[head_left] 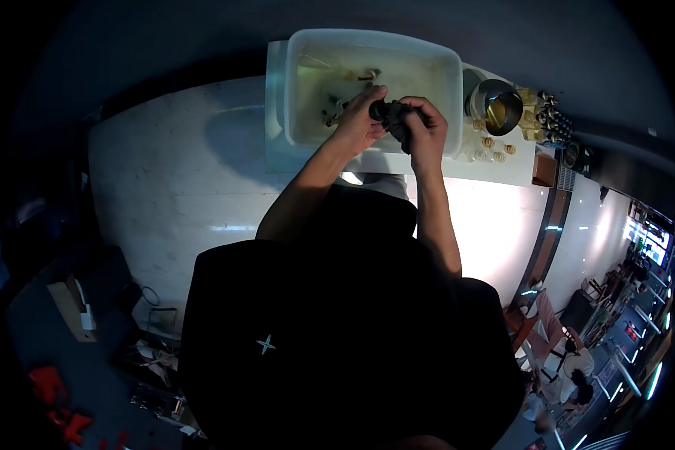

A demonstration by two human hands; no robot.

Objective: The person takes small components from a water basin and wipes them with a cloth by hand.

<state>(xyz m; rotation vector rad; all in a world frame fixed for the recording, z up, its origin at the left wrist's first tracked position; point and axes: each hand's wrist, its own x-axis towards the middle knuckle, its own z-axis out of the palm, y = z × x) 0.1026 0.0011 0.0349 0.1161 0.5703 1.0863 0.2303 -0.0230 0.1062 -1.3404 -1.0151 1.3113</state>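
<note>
Apparently mid-wipe over the tub (456, 90), bowl (484, 93) at three o'clock, my left hand (355, 126) curls round a dark piece (376, 111), my right hand (429, 139) pinching a rag (400, 130), needing steady grips.

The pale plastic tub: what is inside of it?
Inside the tub: what looks like cloudy liquid, with small dark and yellowish pieces. The left hand, right hand and dark item they hold cover part; what lies beneath cannot be seen.

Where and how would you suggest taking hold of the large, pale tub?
Probably two-handed, by the rim of the tub at both short ends, reaching from the person's side: it is long and open-topped, with small items inside, so best kept level.
</note>
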